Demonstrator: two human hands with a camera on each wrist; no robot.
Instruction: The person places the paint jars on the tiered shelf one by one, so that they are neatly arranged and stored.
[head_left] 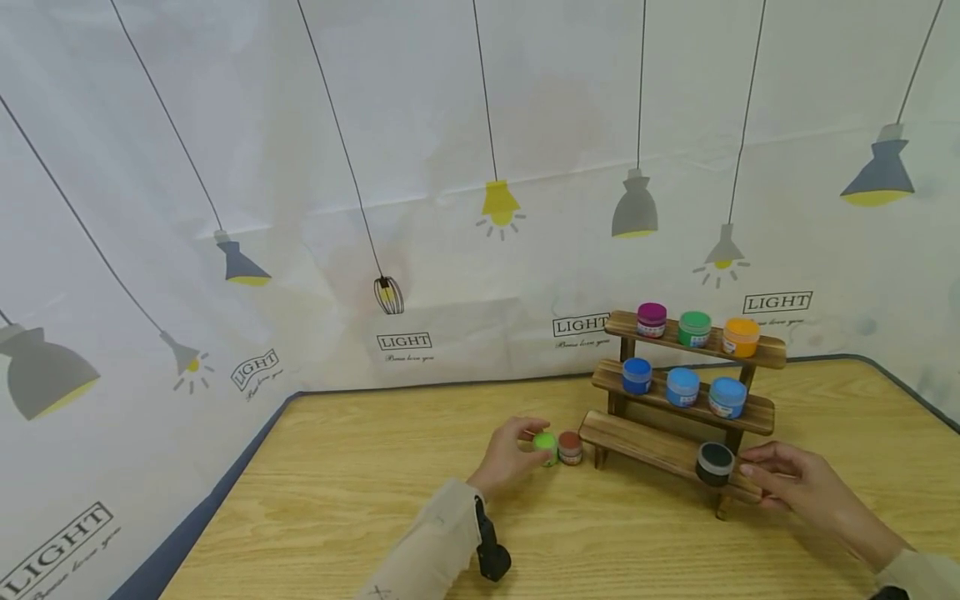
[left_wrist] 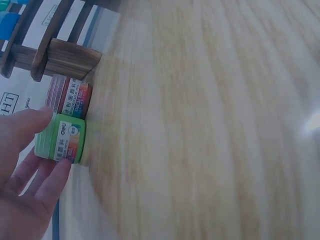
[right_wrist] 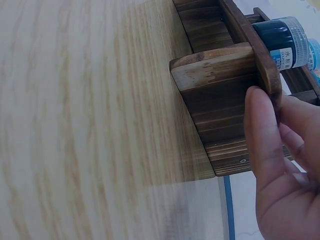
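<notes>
In the head view my left hand [head_left: 512,457] holds a light green paint jar [head_left: 545,448] between thumb and fingers, down on the wooden table. Right against that jar stands a reddish-brown paint jar [head_left: 570,448]. The left wrist view shows the printed label of the green jar [left_wrist: 61,139], thumb at its lid side and fingertips at its lower edge. At the right end of a three-tier wooden stand [head_left: 637,442], my right hand [head_left: 798,483] pinches the lowest shelf. Beside those fingers a dark, nearly black paint jar [head_left: 715,464] sits on that shelf; its contents look dark teal in the right wrist view.
On the top shelf are a purple jar [head_left: 652,320], a green jar [head_left: 695,329] and an orange jar [head_left: 741,337]. Three blue jars [head_left: 682,387] stand on the middle shelf. A white sheet [head_left: 450,250] printed with lamps rises behind the wooden table [head_left: 337,500].
</notes>
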